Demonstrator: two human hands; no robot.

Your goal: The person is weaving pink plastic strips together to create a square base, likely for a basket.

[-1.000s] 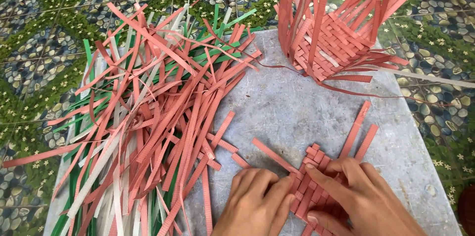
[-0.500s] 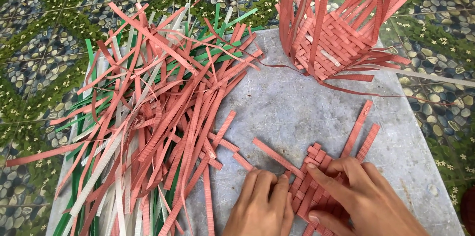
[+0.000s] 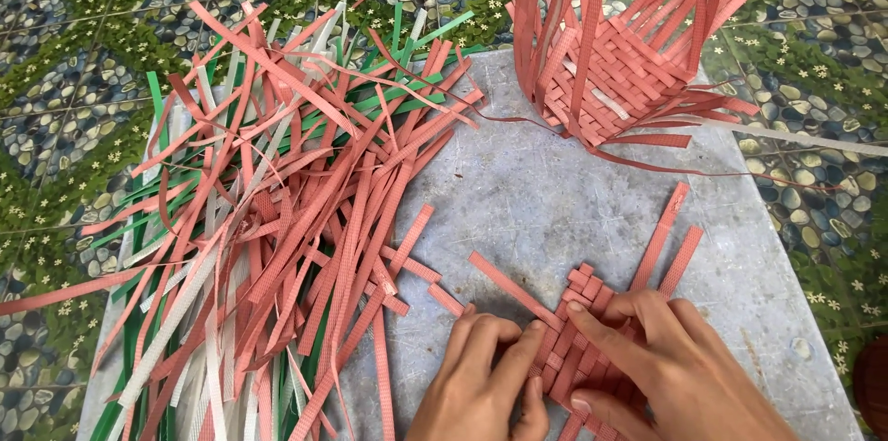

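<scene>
Left hand (image 3: pixel 486 381) and right hand (image 3: pixel 671 372) press flat, fingers together, on a small pink woven mat (image 3: pixel 578 330) on the grey surface (image 3: pixel 536 191). Strip pile (image 3: pixel 277 219) left of them; half-woven pink basket (image 3: pixel 620 71) beyond.

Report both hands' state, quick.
Left hand: fingers curled, pressing on the small woven patch, gripping nothing.
Right hand: pressing flat on it, thumb underneath.

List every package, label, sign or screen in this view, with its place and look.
None in view: no package, label, sign or screen.
What shows instead: loose pink, green and white flat plastic strips heaped on the grey slab.
A half-woven pink strip basket at the slab's far edge.
A small flat pink woven mat under the left hand and right hand.
</scene>
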